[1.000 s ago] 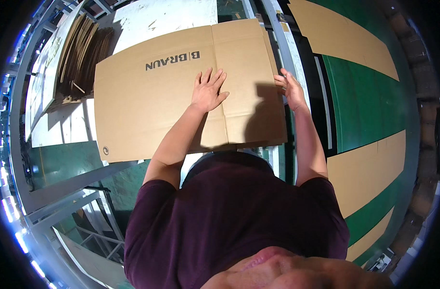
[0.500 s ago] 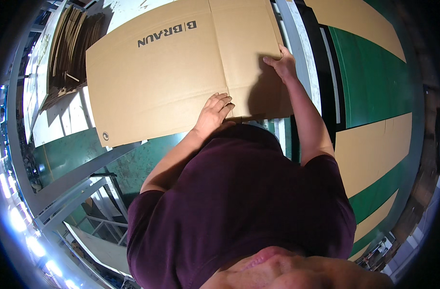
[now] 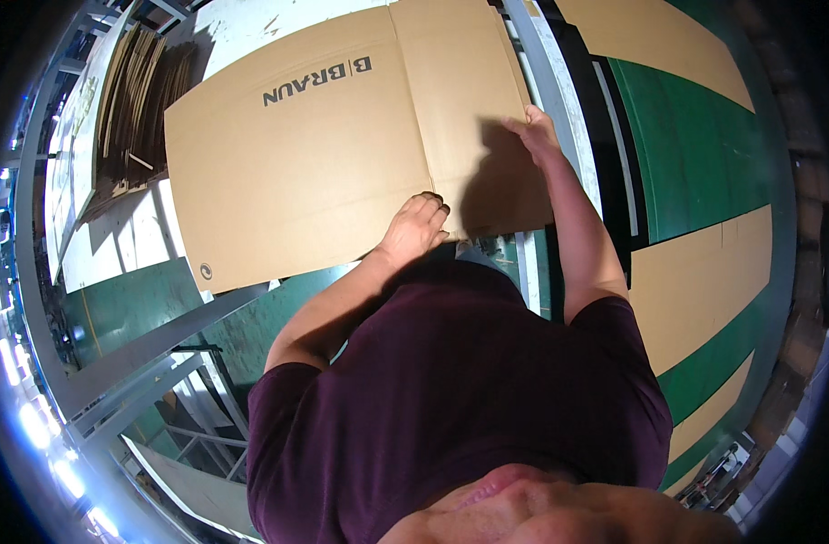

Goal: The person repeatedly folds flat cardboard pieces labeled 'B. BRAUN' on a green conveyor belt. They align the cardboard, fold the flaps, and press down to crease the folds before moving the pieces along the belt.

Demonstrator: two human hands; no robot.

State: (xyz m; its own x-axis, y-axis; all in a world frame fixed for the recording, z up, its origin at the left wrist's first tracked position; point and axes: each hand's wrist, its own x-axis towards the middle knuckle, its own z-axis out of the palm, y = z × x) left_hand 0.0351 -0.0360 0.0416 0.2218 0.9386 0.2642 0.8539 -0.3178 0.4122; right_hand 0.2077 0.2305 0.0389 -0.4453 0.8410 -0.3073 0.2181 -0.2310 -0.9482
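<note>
A large flat brown cardboard sheet [image 3: 296, 172] with dark print and a crease lies across the work surface in front of me. My left hand [image 3: 417, 226] is at its near edge, beside the crease. Its fingers are curled over the top of the sheet, and the thumb is hidden. At the right edge is my right hand [image 3: 536, 136]. Its thumb reaches over the top face while the other fingers go round the edge, partly out of sight. A dark shadow falls on the sheet beside that hand.
Upright cardboard pieces [image 3: 133, 100] stand packed together at the far left on a white surface. A pale metal rail [image 3: 564, 100] runs past the sheet's right side. Beyond it is a green surface [image 3: 695, 136] with tan panels [image 3: 704, 263]. Grey frame bars [image 3: 160, 340] cross at lower left.
The sheet's near edge sits slightly closer to me. My left hand has come nearer and a little right, its fingers more curled. My right hand has shifted slightly nearer along the edge.
</note>
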